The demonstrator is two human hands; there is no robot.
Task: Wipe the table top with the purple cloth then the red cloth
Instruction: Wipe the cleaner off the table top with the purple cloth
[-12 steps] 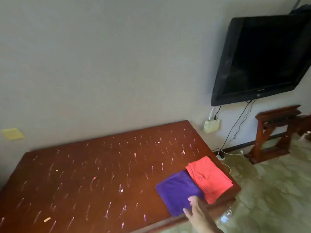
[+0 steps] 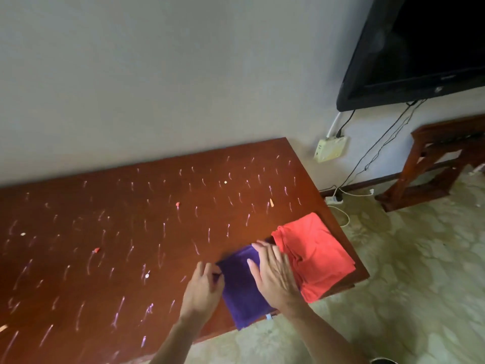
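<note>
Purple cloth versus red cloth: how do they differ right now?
The purple cloth has both hands on it, left hand at its left edge, right hand flat on top; the red cloth lies untouched. Purple overhangs the table's near edge; red sits toward the right edge. Both are folded.

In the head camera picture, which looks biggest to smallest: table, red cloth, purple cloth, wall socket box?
1. Table
2. Red cloth and purple cloth: alike, hands cover part of the purple one
3. Wall socket box
</note>
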